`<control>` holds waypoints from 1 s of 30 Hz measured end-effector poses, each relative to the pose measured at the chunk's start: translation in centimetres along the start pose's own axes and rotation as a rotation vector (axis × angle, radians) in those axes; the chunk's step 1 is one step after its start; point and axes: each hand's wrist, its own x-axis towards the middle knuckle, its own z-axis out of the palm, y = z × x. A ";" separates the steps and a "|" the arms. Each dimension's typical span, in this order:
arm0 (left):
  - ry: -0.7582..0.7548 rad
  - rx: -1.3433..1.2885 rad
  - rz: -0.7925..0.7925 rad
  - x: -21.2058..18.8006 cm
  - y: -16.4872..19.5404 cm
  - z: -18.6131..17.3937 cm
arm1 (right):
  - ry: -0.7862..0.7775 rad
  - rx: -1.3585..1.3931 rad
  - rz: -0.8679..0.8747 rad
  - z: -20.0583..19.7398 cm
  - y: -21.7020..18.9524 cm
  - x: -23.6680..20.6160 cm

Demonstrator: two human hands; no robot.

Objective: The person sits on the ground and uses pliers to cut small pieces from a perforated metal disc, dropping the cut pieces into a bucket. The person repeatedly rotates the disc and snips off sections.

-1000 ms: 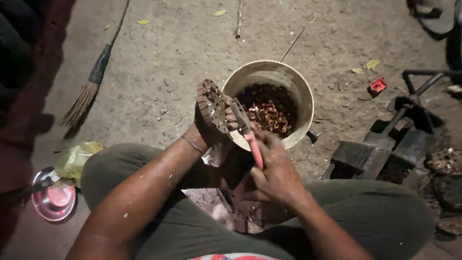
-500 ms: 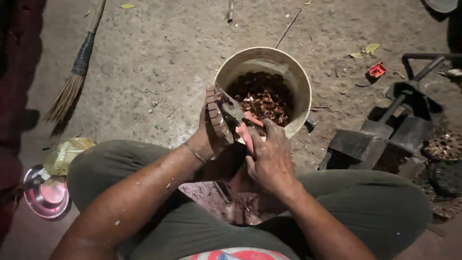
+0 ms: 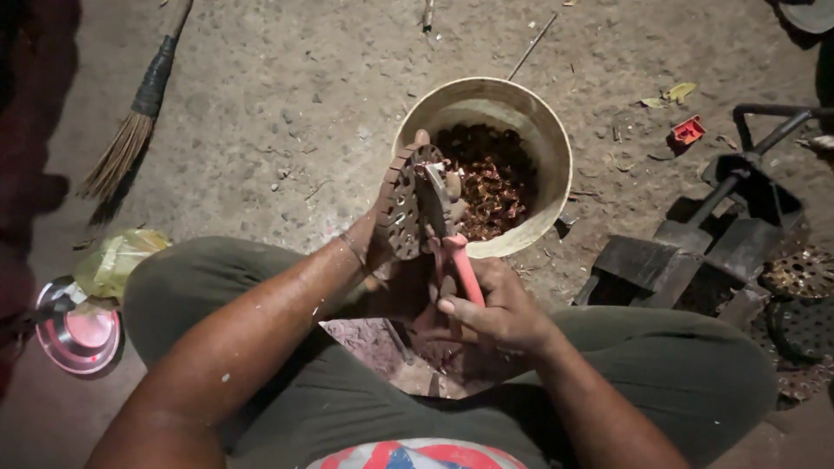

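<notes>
Left hand [image 3: 382, 239] is closed around a round, rusty perforated disc [image 3: 401, 208], holding it upright on edge above the near rim of a cream-coloured bucket [image 3: 556, 182]. Its fingers wrap the disc's back and rim, so only the hole-studded face and the toothed edge show. Right hand [image 3: 495, 313] is shut on the red handles of a pair of pliers [image 3: 452, 243], whose nose reaches up to the disc's right side and appears to bite on a small metal piece there; whether the nose is fully shut cannot be told at this size.

To do this grip-and-pull well, it seems best that the disc stay braced firmly in the left hand while the pliers hold square on the piece, so the nose does not slip toward the fingers. Keeping the disc over the bucket's mouth would let anything that comes loose fall in.

Inside the bucket lies a heap of small reddish-brown metal scraps [image 3: 491, 187]. Between the person's knees, just below both hands, sits a flat block [image 3: 373, 343] dusted with rusty bits. The person sits on a bare earth floor [image 3: 287, 95] in olive trousers.

Further out, a broom [image 3: 130, 139] lies toward the floor's far left edge, a yellow plastic bag [image 3: 113, 260] and a steel plate [image 3: 78, 334] rest at the left, a small red object [image 3: 688, 130] lies beyond the bucket to the right, and a dark metal hand press [image 3: 721, 226] with more perforated discs [image 3: 799, 300] stands at the right edge.
</notes>
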 end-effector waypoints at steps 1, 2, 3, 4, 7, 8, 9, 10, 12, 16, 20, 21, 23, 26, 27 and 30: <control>-0.106 -0.038 -0.051 -0.6 0.0 0.2 | -0.050 0.089 -0.019 0.1 0.0 -0.3; -0.213 -0.073 -0.100 -1.0 0.0 0.3 | -0.101 0.178 -0.039 0.2 -0.1 -0.5; -0.101 -0.100 -0.065 -1.2 -0.2 0.5 | -0.142 0.361 -0.070 0.4 -0.3 -0.6; 0.011 -0.129 -0.029 -1.4 -0.6 0.6 | -0.183 0.545 -0.099 0.6 -0.5 -0.9; 0.343 -0.218 0.076 -1.2 -2.2 0.6 | -0.228 0.803 -0.185 0.7 -1.1 -1.0; 0.452 -0.246 0.109 -1.0 -2.5 0.4 | -0.228 0.840 -0.217 0.5 -1.2 -1.0; 0.183 -0.275 -0.023 -0.8 -2.7 0.2 | -0.173 0.820 -0.217 0.2 -1.4 -1.0; -0.090 -0.302 -0.146 -0.6 -2.7 -0.1 | -0.120 0.800 -0.214 -0.4 -1.5 -1.2; -0.378 -0.260 -0.205 -0.2 -2.0 -0.8 | 0.013 0.716 -0.204 -1.3 -1.5 -1.3; -0.344 -0.057 -0.038 0.4 0.1 -1.9 | 0.208 0.484 -0.145 -2.1 -1.2 -0.8; -0.258 0.073 0.004 0.7 0.8 -2.3 | 0.115 0.456 -0.038 -1.6 -1.4 -0.4; -0.140 0.034 0.023 0.7 0.8 -2.3 | 0.078 0.461 -0.005 -1.3 -1.6 -0.3; 0.092 -0.047 0.057 0.6 0.8 -2.5 | 0.006 0.468 0.063 -0.8 -1.9 -0.5; 0.252 0.325 0.191 1.0 2.0 -3.0 | -0.017 0.396 0.116 0.2 -2.1 -0.5; 0.258 0.306 0.187 1.1 2.4 -3.2 | -0.030 0.410 0.113 0.4 -2.2 -0.6; 0.278 0.309 0.190 1.0 3.1 -3.8 | -0.069 0.437 0.078 0.7 -2.3 -0.6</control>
